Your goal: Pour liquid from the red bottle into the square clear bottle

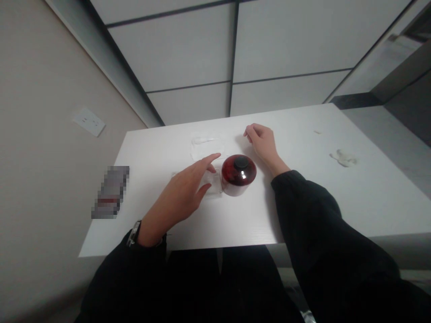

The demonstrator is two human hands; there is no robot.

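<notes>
My left hand (188, 190) reaches over a clear plastic box (214, 189), its thumb and fingers apart with nothing held between them. Just right of those fingertips stands a round jar with a shiny dark red lid (232, 172), a black knob on top and a pale lower body. Beyond the jar, to its right, my right hand (262, 139) rests low over the table with its fingers curled in. Whatever those fingers may hold is hidden. A clear, shallow plastic tray (207, 147) lies behind the left hand, with a slender whitish item in it.
The white table (249, 224) meets a wall with a socket (89, 121) on the left. A blurred-out dark object (111, 193) lies at its left edge. Crumpled whitish material (344, 158) and a small scrap (318, 132) lie on the right. Pale panelled doors (188, 54) stand behind.
</notes>
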